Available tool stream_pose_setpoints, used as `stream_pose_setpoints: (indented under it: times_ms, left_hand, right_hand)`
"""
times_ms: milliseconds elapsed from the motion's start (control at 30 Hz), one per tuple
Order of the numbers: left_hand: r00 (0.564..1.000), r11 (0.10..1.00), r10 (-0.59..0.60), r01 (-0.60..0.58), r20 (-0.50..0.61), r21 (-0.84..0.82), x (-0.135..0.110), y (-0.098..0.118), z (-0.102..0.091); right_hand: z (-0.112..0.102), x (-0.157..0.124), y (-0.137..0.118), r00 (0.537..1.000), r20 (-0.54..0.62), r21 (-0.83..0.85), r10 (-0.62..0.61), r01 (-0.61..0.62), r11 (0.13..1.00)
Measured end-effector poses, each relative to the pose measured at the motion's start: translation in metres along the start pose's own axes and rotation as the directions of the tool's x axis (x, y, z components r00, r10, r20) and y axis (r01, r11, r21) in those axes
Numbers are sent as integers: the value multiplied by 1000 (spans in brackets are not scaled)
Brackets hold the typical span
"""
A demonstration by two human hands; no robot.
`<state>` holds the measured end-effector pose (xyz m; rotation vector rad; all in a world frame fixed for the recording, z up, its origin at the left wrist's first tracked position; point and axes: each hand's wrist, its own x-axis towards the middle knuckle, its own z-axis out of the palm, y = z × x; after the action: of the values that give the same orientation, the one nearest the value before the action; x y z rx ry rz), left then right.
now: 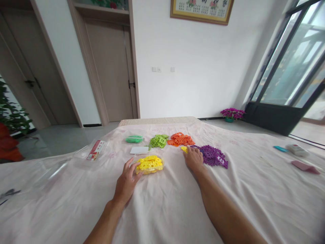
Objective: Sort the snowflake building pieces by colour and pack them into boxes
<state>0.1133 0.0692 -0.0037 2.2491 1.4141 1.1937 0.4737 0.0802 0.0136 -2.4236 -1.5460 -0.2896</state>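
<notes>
My left hand (pixel 129 177) is curved around the left side of a clear plastic container (pixel 150 172) filled with yellow interlocking plastic pieces (pixel 151 162). To the right, my right hand (pixel 194 158) reaches forward with bent fingers, closed on a yellow piece (pixel 184 149) that shows at its fingertips. A heap of purple pieces (pixel 212 155) lies right beside that hand, partly behind its fingers. Orange pieces (pixel 180 139) and light green pieces (pixel 158 141) form two loose piles farther back. Darker green pieces (pixel 134 139) sit in another clear container at the back left.
A white card-like rectangle (pixel 139 150) lies behind the yellow container. On the left are a clear plastic package with a red label (pixel 95 150) and dark scissors-like handles (pixel 10 193). A blue object (pixel 280 148) and a pink cloth-like item (pixel 305 166) lie far right on the pale tablecloth (pixel 167 210).
</notes>
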Motion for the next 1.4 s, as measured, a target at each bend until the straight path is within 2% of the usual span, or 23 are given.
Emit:
stream_pose_setpoints:
  times_ms: [200,433,700,900,1067,1200,1300,1400]
  left_hand:
    - [1000,1000,-8,8,8,9,0,2,-2]
    - [1000,1000,9,-9,8,14,0,1,-1]
    - [1000,1000,17,-17,0,8,-1,1,-2]
    - [1000,1000,8,-8,8,15,0,2,-2]
    - [1000,1000,20,-20,8,16,0,-1,-1]
    - [1000,1000,14,-15,13,11,0,-1,-1]
    - [1000,1000,0,0,24,4,0,1,-1]
    - [1000,1000,-6,6,24,1,0,2,-1]
  right_hand:
    - [7,10,-3,999,35,-46,5,-3,999]
    - [4,14,-4,996,87,-41,-20,24,999]
    - [5,9,-9,988,-13,-28,-153,152,988]
    - [-5,-3,-21,937,-128,57,-325,334,941]
    - [-15,-18,-41,913,-217,132,-344,377,917]
    - [-22,-31,-62,876,-336,326,-346,453,830]
    - [-29,-41,-82,835,-412,480,-366,540,691]
    - [-34,-50,-98,772,-419,523,-477,635,568]
